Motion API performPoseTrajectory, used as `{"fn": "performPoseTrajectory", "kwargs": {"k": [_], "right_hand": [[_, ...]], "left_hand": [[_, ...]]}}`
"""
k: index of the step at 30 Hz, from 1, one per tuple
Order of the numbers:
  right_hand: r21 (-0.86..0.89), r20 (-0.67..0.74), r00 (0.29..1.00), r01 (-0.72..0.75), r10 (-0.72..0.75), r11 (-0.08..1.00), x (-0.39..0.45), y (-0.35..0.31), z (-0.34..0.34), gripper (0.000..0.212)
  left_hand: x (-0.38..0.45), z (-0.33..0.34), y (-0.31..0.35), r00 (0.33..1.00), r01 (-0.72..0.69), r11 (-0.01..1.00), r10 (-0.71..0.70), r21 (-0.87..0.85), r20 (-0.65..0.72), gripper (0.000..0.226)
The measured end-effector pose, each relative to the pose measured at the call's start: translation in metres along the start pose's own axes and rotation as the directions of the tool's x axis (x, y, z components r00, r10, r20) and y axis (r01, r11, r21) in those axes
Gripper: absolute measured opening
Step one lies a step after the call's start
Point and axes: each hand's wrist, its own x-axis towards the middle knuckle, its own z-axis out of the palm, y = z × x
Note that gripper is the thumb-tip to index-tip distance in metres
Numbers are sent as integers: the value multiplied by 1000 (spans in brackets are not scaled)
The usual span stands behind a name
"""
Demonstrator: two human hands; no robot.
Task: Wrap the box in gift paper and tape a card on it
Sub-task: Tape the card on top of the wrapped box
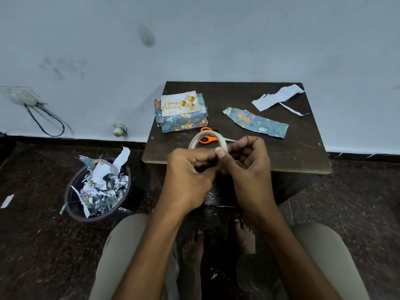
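The box [184,123], wrapped in blue animal-print paper, sits at the back left of the small dark table [292,152]. A white "Happy Birthday" card [180,103] with gold balloons lies on its top. In front of the table's near edge both hands hold a roll of clear tape [223,142] upright. My left hand [190,178] grips the roll from the left, thumb on its rim. My right hand [249,165] pinches at the roll's right side with curled fingers. Orange-handled scissors [206,138] lie on the table behind the roll, partly seen through it.
A strip of printed wrapping paper [257,122] and white paper scraps [279,97] lie on the table's right half. A dark bin [73,204] full of paper offcuts stands on the floor to the left. The wall is just behind the table. My knees and bare feet are below.
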Motion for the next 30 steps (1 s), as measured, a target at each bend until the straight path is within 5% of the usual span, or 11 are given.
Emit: {"fn": "performPoseTrajectory", "kwargs": {"k": [3, 11, 15, 19, 25, 30], "right_hand": [[5, -40, 998, -43, 44, 999, 4, -2, -5, 40], [97, -75, 996, 58, -51, 994, 21, -14, -25, 33], [-222, -148, 944, 260, -296, 940, 39, -22, -43, 37], [-657, -122, 892, 256, -435, 709, 52, -14, -64, 33], [-826, -54, 961, 109, -271, 553, 60, 6, -64, 29], [-861, -88, 977, 22, -192, 508, 63, 11, -59, 27]], "left_hand": [[1, 1, -7, 998, -50, 984, 57, 170, -37, 23], [7, 9, -1, 979, -112, 963, 150, 246, -142, 23], [12, 3, -4, 979, -61, 962, 109, 266, -170, 16], [17, 0, -2, 988, 43, 960, 1, 275, -157, 11], [37, -9, -4, 973, 98, 952, -30, 290, -228, 8], [62, -40, -12, 924, 97, 956, 17, 278, -382, 34]]}}
